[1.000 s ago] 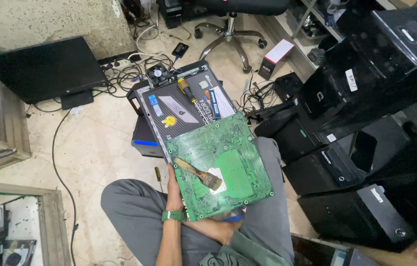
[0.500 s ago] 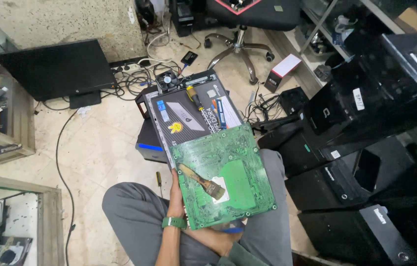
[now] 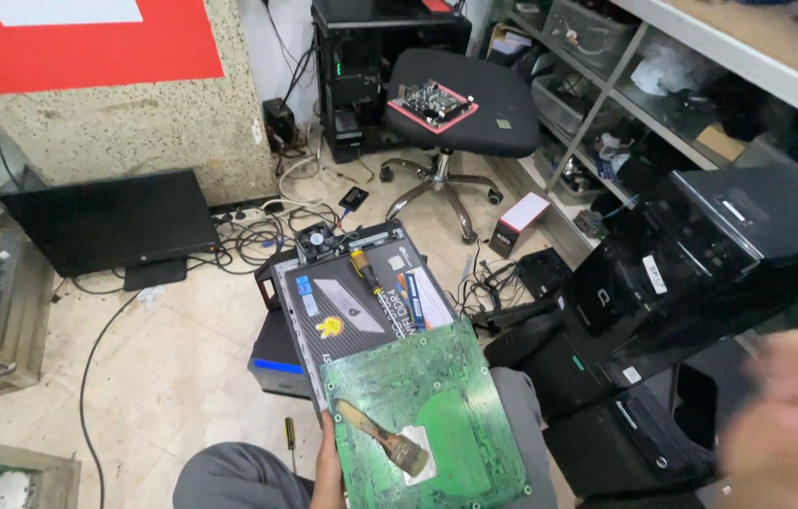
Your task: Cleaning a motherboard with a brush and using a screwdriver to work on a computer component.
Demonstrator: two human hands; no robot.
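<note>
A green circuit board (image 3: 427, 415) rests on my lap, solder side up. A small paint brush (image 3: 385, 438) with a wooden handle lies loose on it. My left hand (image 3: 327, 469) grips the board's left edge at the bottom of the view. My right hand (image 3: 795, 429) is raised at the lower right, close to the camera and heavily blurred, away from the board. I cannot tell whether its fingers are apart or whether it holds anything.
A flat black carton (image 3: 361, 302) with a yellow-handled screwdriver (image 3: 365, 270) lies beyond the board. Black computer cases (image 3: 738, 254) stack up on the right. An office chair (image 3: 460, 113) carries another circuit board (image 3: 432, 104). A monitor (image 3: 111, 221), cables and a small screwdriver (image 3: 290, 434) lie on the floor.
The view has tilted up toward the chair and wall. My right hand has left its place under the board and come up blurred at the right. The board and brush stay on my lap.
</note>
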